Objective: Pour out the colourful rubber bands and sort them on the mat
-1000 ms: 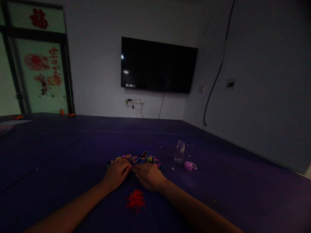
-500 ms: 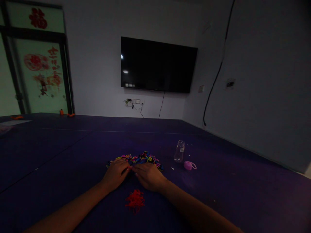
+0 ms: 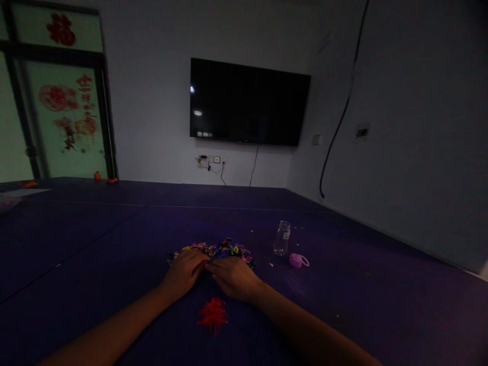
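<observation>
A low pile of small multicoloured loops (image 3: 226,247), which look like rubber bands, lies on the dark purple surface. At its near edge are my left hand (image 3: 185,269) and my right hand (image 3: 234,277), their fingertips meeting. The fingers of both are bent and pressed together; what they pinch, if anything, is hidden. Closer to me, between my forearms, sits a separate small heap of red bands (image 3: 212,315), touched by neither hand.
Right of the pile stand a clear bottle (image 3: 281,241) without a cap and a pink lid (image 3: 295,260) with a ring loop. White scraps lie around them. Orange objects (image 3: 97,176) sit by the far left edge. A black cable (image 3: 335,132) hangs along the right wall.
My fingertips have shifted slightly and drawn closer together over the near edge of the pile. The red heap, bottle and lid stay where they were.
</observation>
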`<state>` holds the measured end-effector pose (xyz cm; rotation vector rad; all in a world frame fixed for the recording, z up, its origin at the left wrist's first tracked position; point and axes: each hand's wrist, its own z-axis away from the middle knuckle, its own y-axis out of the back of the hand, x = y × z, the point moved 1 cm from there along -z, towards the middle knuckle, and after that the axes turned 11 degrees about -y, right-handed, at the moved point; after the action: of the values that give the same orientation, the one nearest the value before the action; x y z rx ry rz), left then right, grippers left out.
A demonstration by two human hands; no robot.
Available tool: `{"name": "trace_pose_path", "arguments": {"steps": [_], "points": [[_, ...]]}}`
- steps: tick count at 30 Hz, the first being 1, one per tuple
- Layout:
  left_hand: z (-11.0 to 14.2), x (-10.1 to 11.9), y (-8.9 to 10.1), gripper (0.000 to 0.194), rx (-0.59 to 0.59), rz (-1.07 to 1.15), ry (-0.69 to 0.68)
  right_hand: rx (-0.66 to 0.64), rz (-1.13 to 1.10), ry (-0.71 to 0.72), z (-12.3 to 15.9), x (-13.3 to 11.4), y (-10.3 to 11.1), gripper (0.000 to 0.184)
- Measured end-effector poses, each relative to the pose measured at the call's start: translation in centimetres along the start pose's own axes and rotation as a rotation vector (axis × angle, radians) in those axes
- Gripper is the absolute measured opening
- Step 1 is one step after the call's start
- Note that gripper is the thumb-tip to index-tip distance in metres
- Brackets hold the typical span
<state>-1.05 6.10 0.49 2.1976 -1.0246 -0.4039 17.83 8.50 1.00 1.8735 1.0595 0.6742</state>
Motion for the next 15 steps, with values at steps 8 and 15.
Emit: {"name": "trace_pose_path", "arguments": {"steps": [8,15], "points": [[0.02,0.10,0.13,0.014,0.033,-0.041,0.027,-0.005,0.012,-0.004,0.00,-0.10,0.14,0.035],[0.06,0.08,0.13,0.014,0.065,-0.082,0.063,-0.012,0.010,-0.007,0.00,-0.13,0.26,0.033]]}}
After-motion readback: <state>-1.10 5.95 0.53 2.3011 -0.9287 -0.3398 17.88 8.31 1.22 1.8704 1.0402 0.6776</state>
